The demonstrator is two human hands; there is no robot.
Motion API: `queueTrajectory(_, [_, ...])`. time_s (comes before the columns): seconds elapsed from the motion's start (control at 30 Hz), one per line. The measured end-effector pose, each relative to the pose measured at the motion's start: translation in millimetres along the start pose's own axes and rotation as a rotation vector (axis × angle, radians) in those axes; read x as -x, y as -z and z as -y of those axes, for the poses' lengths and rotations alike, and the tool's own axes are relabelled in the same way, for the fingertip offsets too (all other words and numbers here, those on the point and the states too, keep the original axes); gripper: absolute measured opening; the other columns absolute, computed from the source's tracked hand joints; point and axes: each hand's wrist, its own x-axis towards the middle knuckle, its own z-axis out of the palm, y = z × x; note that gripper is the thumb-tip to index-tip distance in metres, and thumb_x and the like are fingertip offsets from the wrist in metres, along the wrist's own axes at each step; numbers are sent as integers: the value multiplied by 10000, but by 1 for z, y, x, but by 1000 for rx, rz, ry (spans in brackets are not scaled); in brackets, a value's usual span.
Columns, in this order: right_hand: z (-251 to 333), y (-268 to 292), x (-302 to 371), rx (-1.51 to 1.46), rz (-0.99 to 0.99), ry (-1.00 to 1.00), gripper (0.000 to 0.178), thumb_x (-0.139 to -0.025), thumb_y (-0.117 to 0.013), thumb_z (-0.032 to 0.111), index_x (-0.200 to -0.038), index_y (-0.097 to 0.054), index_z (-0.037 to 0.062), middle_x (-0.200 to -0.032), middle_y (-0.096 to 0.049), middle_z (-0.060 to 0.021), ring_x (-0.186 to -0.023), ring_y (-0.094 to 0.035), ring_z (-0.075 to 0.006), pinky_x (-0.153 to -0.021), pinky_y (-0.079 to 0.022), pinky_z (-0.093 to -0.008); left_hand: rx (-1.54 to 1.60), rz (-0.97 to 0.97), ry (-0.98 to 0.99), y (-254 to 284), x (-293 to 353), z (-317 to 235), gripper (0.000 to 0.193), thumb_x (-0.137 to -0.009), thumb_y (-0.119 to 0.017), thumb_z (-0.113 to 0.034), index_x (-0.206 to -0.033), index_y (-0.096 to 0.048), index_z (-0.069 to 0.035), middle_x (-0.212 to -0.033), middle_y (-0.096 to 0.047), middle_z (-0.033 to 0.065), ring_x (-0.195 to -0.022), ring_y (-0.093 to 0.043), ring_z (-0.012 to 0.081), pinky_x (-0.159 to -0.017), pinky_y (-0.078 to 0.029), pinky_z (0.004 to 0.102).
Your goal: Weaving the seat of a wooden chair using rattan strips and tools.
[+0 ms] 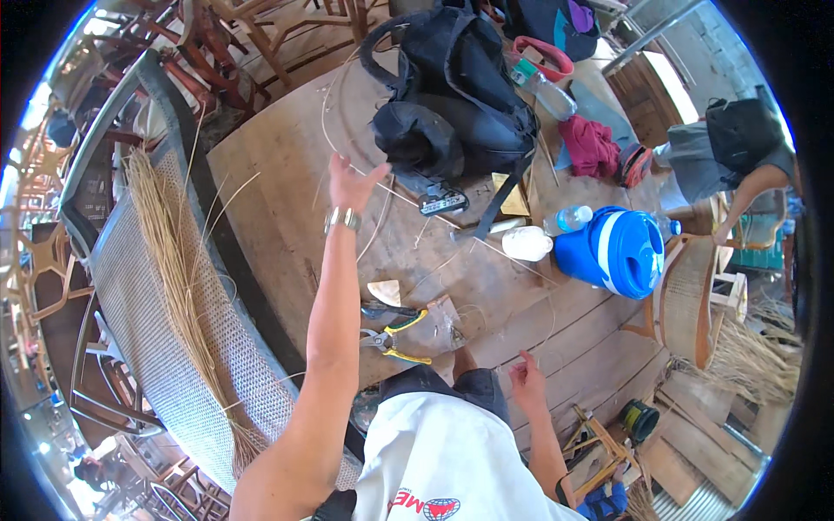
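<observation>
My left hand point(352, 184) reaches out over the wooden tabletop point(269, 165), its thumb and fingers spread. A long, thin cane strand point(327, 113) curves past it and runs on across the table toward the right. Close to my body, my right hand point(527, 382) is raised with its fingers partly curled. A fine strand seems to end near those fingertips, but what they hold is too small to make out. Between my arms lie pruning shears point(395, 337) with yellow-and-black handles, a small block point(445, 321) and a pale wedge-shaped piece point(384, 293).
Ahead sits a black backpack point(469, 87); a blue jug point(612, 252), a white bottle point(527, 244) and clear bottles stand at right. On my left, a woven cane panel point(174, 269) carries a bundle of strands point(178, 278). Another person point(738, 165) bends at the far right.
</observation>
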Motion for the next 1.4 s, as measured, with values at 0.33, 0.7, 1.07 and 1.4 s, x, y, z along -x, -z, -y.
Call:
queueTrajectory(0.33, [-37, 9, 26, 72, 91, -56, 321, -878, -656, 116, -1177, -581, 28, -771, -640, -94, -657, -610, -187, -637, -501, -315, -573, -48, 305, -25, -15, 33, 314, -803, -687, -366, -904, -753, -77, -809, -726, 130, -864, -714, 261, -801, -545, 371])
queueTrajectory(0.7, [-59, 7, 56, 7, 11, -122, 253, -901, -625, 96, -1134, -592, 5, -763, -621, -63, -668, -587, -151, -629, -484, -300, -557, 216, 107, 10, 8, 35, 430, -828, -630, -488, -998, -728, -106, -962, -704, 191, -941, -669, 367, -836, -525, 445])
queueTrajectory(1.07, [-51, 6, 67, -13, -33, -188, 258, -903, -630, 130, -1131, -615, 10, -785, -633, -106, -685, -599, -190, -651, -488, -323, -723, 329, 153, -20, 3, 71, 345, -850, -608, -421, -819, -757, -111, -838, -715, 143, -717, -692, 268, -731, -547, 360])
queueTrajectory(1.4, [-52, 1, 76, -8, -69, -158, 232, -899, -645, 143, -1099, -625, 27, -759, -619, -86, -667, -570, -170, -622, -466, -312, -519, 181, 336, -55, -33, 54, 220, -804, -679, -146, -964, -712, 2, -783, -723, 104, -646, -711, 200, -573, -583, 310])
